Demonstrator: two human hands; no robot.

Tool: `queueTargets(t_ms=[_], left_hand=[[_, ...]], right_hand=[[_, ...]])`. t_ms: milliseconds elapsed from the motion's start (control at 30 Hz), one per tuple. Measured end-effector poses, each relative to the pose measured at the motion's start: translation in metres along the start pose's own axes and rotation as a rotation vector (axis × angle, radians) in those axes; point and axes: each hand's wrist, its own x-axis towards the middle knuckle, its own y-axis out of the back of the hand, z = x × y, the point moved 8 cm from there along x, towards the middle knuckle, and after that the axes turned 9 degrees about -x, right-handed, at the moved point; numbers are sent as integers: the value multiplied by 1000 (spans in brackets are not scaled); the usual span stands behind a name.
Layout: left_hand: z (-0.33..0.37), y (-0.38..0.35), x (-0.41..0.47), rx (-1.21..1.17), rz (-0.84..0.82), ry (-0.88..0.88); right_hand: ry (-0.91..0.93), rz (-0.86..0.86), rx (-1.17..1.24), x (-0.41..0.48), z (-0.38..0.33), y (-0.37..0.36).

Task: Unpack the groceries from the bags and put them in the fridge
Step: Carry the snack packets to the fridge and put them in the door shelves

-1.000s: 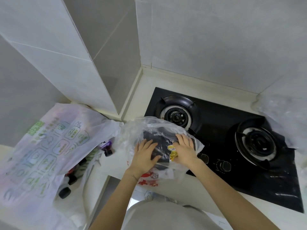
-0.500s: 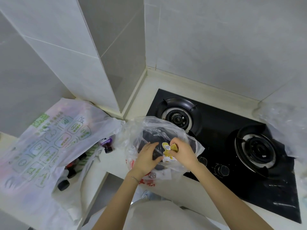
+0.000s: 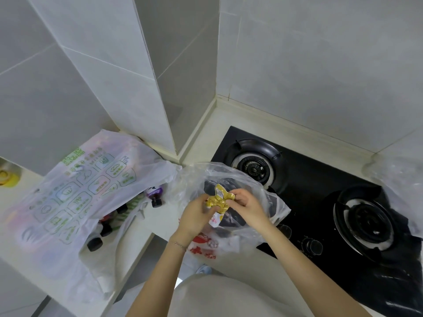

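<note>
Pinched crumpled gold packet over clear bag at frame centre; found dark-capped bottles lying inside open printed white bag, lower left.

Two hands, two stove burners, one gold packet, one green-printed bag.

I see a gold-yellow packet against a clear bag with red print. The white bag carries green pictograms; the hob is glossy black.
</note>
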Motion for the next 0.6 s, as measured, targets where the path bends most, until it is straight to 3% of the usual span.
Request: queueTargets(t_ms=[100,267,467,600], left_hand=[[-8,11,-4,72,34,10],[-27,8,-13,167,-61,43],[-42,4,-29,260,-78,67],[-38,13,-36,319,-18,47]], right_hand=[[-42,-97,-306,-5,18,-8],[-43,-222,-645,-21,36,-25],[-43,-268,-761,-36,39,-35],[-85,-217,-642,-40,40,-36]])
